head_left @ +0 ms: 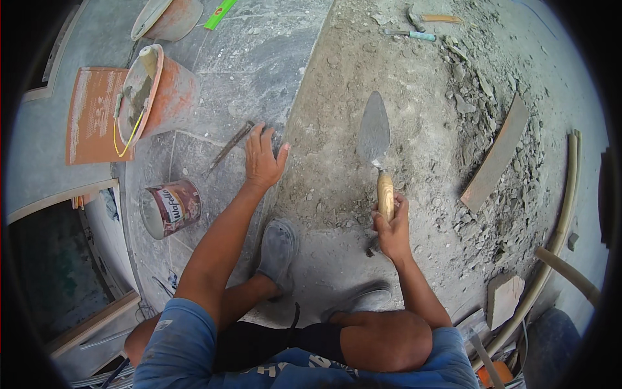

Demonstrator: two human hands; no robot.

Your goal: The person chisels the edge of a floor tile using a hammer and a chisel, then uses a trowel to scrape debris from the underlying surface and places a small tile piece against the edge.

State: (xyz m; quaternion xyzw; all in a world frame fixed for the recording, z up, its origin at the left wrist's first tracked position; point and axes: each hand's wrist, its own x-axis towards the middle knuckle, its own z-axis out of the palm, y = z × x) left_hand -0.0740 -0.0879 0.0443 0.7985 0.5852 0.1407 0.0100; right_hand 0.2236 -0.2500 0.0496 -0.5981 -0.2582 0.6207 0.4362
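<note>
Trowel and hands above a partly tiled floor. The right hand (pixel 393 231) is closed around the wooden handle of a pointed trowel (pixel 374 129), its blade directed away from the body and lying over the bare, gritty ground (pixel 337 139); whether the blade touches that surface cannot be told. The left hand (pixel 262 162) is empty, with fingers loosely spread, near the edge of the grey tiles (pixel 256 55); contact with them cannot be determined. Just beside its fingertips, to the left, a slender, rusty bar (pixel 230 148) lies obliquely on the tiles. Farther left are a red-labelled can (pixel 183 204), tipped on its side, and an orange-stained bucket (pixel 173 94) with a yellow handle, holding grey material; a 2nd bucket (pixel 176 21) stands beyond, near a bright green strip (pixel 220 13). To the right, a long, flat slab (pixel 497 154) rests among broken rubble (pixel 466 107). At the far side of the ground lie a wooden-handled hammer (pixel 442 19) and a tool with a light blue handle (pixel 422 35). The 2 grey shoes (pixel 277 253) appear nearest the body.
</note>
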